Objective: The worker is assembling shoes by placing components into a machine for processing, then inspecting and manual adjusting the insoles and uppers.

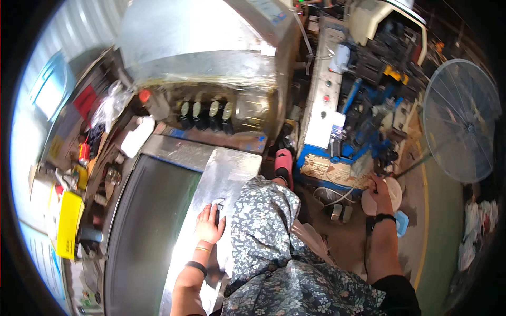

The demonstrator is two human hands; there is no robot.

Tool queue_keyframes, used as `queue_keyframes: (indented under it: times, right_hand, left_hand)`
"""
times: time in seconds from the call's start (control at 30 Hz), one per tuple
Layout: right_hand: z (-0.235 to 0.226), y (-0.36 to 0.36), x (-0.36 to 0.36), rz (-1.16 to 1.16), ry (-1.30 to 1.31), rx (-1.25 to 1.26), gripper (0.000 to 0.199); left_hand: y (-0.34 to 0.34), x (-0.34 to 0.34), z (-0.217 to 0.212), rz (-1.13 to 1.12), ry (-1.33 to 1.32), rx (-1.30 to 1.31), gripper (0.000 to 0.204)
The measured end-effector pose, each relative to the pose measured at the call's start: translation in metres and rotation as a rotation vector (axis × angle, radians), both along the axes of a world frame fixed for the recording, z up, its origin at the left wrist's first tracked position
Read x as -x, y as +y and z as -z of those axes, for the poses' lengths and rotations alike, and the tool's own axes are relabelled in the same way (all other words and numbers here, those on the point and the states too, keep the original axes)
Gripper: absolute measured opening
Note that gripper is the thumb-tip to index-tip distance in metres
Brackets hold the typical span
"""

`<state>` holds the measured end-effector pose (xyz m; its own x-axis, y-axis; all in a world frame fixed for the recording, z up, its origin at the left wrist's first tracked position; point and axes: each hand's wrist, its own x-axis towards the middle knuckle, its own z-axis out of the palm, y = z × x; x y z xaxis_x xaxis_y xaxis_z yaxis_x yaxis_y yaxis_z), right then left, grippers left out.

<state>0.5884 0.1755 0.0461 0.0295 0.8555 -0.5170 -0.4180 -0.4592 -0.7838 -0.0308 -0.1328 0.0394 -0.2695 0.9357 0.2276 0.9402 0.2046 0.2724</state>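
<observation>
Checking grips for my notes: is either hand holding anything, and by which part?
The left hand lies flat on the shiny metal sheet, gripping nothing. The right hand reaches the round white object at its edge; whether its fingers close on it cannot be told.

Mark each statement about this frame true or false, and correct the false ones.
1. The left hand lies flat on the shiny metal sheet. True.
2. The right hand holds a yellow box. False: it is at a round whitish disc-shaped thing with a dark handle in its grip; what the tool is cannot be told.
3. A large round fan stands to the person's right. True.
4. Both wrists are bare. False: the left wrist wears bands, the right a dark strap.
5. A pink slipper shows beyond the floral garment. True.
6. The blue machine stands to the person's left. False: it is ahead on the right.
</observation>
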Motion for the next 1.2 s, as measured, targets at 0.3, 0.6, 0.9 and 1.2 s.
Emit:
queue_keyframes:
  times: [0.3,0.6,0.9,1.2]
  right_hand:
    - [-0.004,0.0,0.032,0.045,-1.467,-0.02,0.046]
    - [-0.014,-0.007,0.04,0.02,-1.569,0.043,0.044]
    - [-0.01,-0.008,0.032,-0.002,-1.644,0.006,0.051]
    - [0.005,0.003,0.023,0.068,-1.705,-0.076,0.052]
  left_hand:
    - [-0.012,0.008,-0.002,0.013,-0.089,-0.238,0.049]
    - [-0.079,-0.005,-0.013,-0.365,-0.503,-0.537,0.023]
    - [-0.165,0.014,0.012,-0.636,-0.753,-0.493,0.022]
    - [-0.157,0.03,-0.027,-0.724,-1.078,-0.572,0.025]
